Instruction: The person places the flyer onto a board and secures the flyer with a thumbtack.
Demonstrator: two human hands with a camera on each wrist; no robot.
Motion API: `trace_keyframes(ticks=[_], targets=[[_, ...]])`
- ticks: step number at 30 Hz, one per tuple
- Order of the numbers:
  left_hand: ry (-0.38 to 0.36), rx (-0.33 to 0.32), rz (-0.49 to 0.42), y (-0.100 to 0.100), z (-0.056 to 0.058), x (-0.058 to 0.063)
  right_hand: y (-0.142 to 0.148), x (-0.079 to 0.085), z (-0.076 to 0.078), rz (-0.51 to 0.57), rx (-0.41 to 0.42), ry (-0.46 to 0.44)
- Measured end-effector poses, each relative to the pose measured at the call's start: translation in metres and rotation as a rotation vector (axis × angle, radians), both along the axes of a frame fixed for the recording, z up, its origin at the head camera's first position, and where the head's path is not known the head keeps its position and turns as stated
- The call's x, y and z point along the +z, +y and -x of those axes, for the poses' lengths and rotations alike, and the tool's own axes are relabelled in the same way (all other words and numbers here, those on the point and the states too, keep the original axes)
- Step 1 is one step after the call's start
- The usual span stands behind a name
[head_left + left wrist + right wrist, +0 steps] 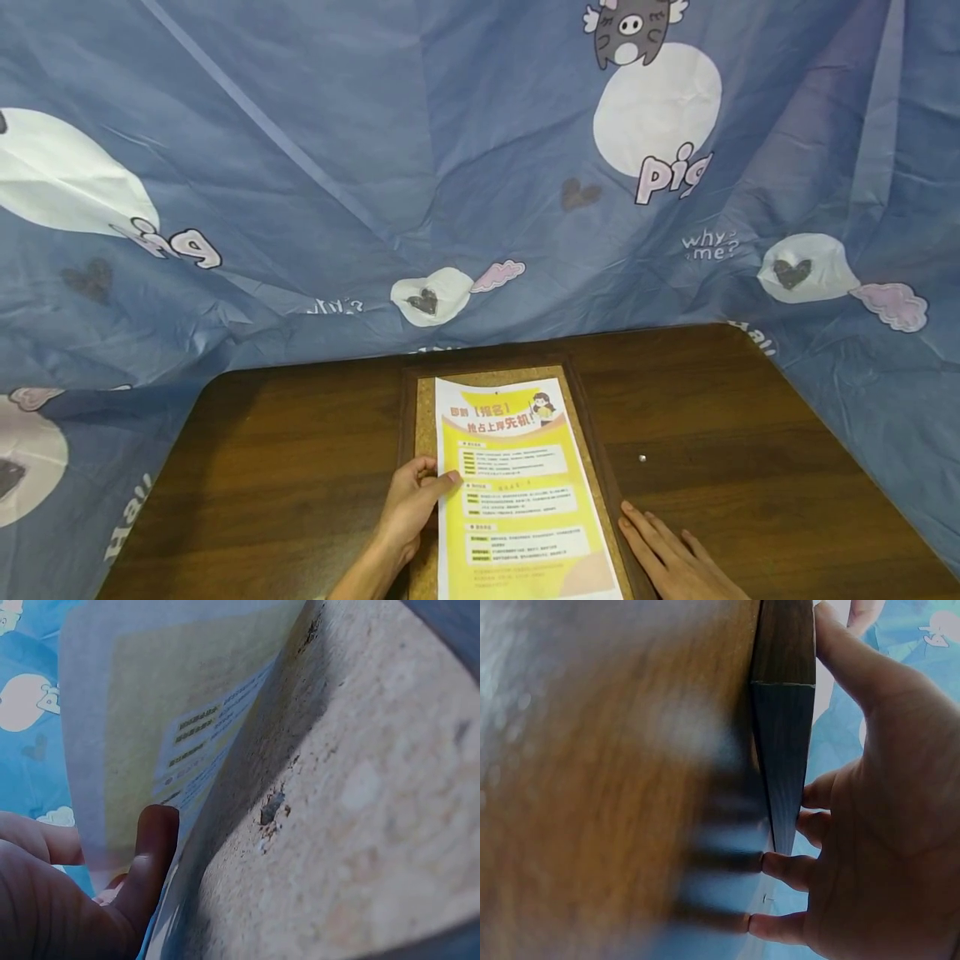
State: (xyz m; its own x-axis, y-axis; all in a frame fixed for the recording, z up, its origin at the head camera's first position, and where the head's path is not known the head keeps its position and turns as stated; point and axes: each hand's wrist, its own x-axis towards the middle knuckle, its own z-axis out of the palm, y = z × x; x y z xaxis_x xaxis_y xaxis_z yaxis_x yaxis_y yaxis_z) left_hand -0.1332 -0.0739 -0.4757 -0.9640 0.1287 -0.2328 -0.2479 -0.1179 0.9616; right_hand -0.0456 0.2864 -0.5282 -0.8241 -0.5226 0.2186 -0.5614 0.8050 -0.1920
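Note:
A yellow-and-white printed poster [517, 500] lies over a wood-framed cork board [426, 417] on the table. My left hand [408, 508] pinches the poster's left edge, thumb on the printed face. In the left wrist view the sheet [142, 690] stands away from the cork surface [360, 787], which has a small dark pit. A tiny dark dot shows at the poster's top middle. Beside the board's right side, my right hand [667, 550] rests with fingers extended, holding nothing. In the right wrist view its fingertips touch the tabletop near the frame [784, 712].
A tiny whitish object [642, 457], too small to identify, lies on the dark wooden table [720, 400] right of the board. Behind the table hangs a blue patterned cloth [360, 167], which also drops along both sides.

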Motion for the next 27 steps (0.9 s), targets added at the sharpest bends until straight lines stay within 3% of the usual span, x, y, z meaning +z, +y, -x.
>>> trace_keyframes(ticks=[7,15,27], targets=[[-0.021,0.01,0.063,-0.002,-0.001,0.001,0.0,0.001,0.0,0.013,0.012,-0.001],[-0.031,0.066,0.159,-0.008,-0.002,0.001,0.0,0.001,0.001,0.014,0.009,-0.018],[-0.029,0.09,0.112,-0.025,-0.008,0.013,-0.001,-0.001,0.0,0.029,-0.002,0.007]])
